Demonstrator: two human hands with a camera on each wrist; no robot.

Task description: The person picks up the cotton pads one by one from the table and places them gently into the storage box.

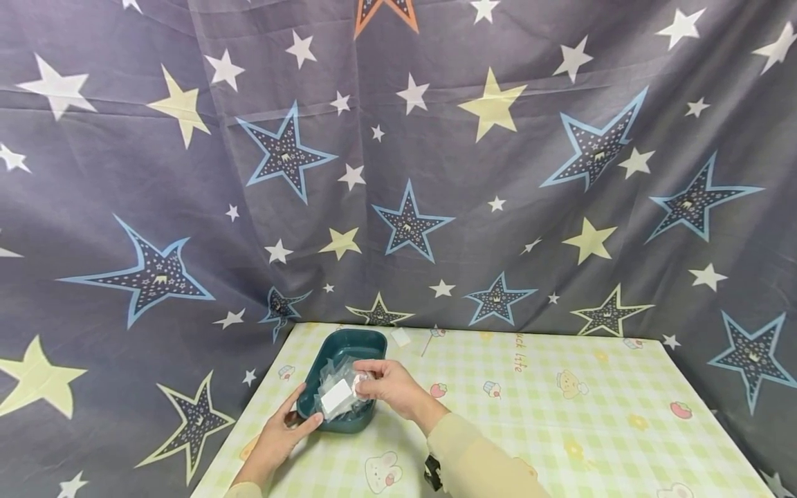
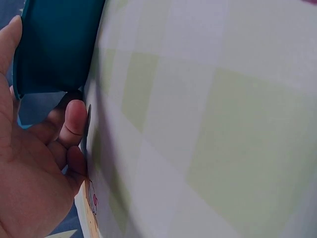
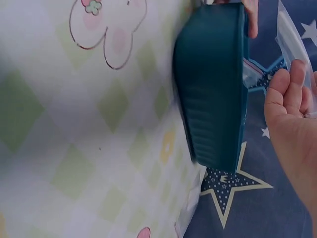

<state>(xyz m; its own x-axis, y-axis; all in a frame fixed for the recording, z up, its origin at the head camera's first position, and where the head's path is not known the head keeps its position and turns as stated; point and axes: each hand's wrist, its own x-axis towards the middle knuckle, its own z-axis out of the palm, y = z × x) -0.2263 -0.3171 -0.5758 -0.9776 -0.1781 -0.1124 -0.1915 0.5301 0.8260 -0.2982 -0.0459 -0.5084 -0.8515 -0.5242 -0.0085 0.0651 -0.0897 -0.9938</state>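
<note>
left hand [image 1: 283,432] grips the near-left rim of the teal tray [image 1: 367,340] at the table's [image 1: 560,415] left edge, thumb on the rim. right hand [image 1: 389,384] pinches a clear plastic bag [image 1: 336,394] over the tray. looks like mid-lift of the bag; next it likely needs clearing the rim while the tray's steadied.

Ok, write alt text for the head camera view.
A person's right hand holds a clear plastic bag with a white card over a dark teal plastic tray, whose near edge the left hand grips. The tray sits on a green-checked tablecloth before a star-patterned curtain.
</note>
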